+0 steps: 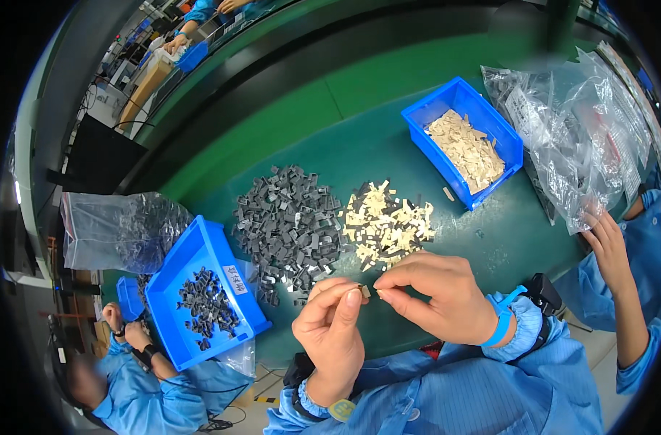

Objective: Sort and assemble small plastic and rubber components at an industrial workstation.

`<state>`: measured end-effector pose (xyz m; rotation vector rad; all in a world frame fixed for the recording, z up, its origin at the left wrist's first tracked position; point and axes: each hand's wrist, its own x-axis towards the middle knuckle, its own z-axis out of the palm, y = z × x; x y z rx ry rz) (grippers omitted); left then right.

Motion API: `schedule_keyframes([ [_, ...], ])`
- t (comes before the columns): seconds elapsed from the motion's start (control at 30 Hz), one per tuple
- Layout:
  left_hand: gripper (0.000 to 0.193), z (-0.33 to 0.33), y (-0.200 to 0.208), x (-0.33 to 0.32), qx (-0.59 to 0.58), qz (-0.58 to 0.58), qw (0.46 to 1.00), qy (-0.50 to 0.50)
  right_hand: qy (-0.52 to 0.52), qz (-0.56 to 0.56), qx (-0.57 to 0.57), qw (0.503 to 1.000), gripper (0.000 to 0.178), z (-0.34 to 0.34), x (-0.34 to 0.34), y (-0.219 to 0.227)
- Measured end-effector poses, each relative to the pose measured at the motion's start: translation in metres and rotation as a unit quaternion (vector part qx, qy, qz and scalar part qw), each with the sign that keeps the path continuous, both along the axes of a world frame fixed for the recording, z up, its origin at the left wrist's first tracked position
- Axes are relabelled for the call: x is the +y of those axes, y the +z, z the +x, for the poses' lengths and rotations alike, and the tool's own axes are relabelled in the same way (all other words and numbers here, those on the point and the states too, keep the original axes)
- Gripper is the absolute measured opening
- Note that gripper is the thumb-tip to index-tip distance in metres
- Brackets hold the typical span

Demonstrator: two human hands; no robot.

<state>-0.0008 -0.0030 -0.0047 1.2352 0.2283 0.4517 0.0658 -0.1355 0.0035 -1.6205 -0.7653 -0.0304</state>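
My left hand (334, 337) is closed in a pinch, thumb against fingers, on a small dark piece with a cream face (365, 291). Close to its right, my right hand (446, 301) is also pinched, its fingertips nearly meeting the left ones. Whatever sits between the right fingertips is too small to make out. Just beyond both hands lies a pile of small cream-and-black pieces (388, 221). Left of it spreads a larger heap of small dark grey plastic parts (287, 225).
A blue bin (501, 119) of flat beige pieces stands at the far right, beside clear plastic bags (577, 130) that a co-worker's hand (607, 243) touches. At left are a blue bin (232, 279) with black parts and a bag (120, 228). Another person (153, 391) sits lower left.
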Motion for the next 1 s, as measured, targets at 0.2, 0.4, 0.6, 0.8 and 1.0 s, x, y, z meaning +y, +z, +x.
schedule_keyframes([
  [0.2,0.011,-0.001,-0.001,0.001,-0.007,0.029,1.000,0.006,0.003,-0.007,0.014,1.000,0.011,-0.001,0.006,0.001],
  [0.4,0.011,0.000,-0.004,-0.001,-0.009,0.050,0.999,-0.003,0.008,0.004,0.026,1.000,0.010,0.000,0.005,-0.005],
  [0.6,0.010,0.003,0.002,0.001,0.025,0.003,0.998,-0.054,-0.014,0.027,0.011,0.999,0.010,-0.001,0.007,-0.009],
  [0.8,0.013,0.003,0.012,-0.001,0.056,-0.180,0.979,-0.084,-0.003,0.004,0.027,1.000,0.007,0.012,-0.009,0.007],
  [1.0,0.011,0.000,0.009,0.022,-0.037,0.120,0.989,0.082,-0.236,-0.181,-0.276,0.914,0.005,0.079,-0.051,0.041],
])
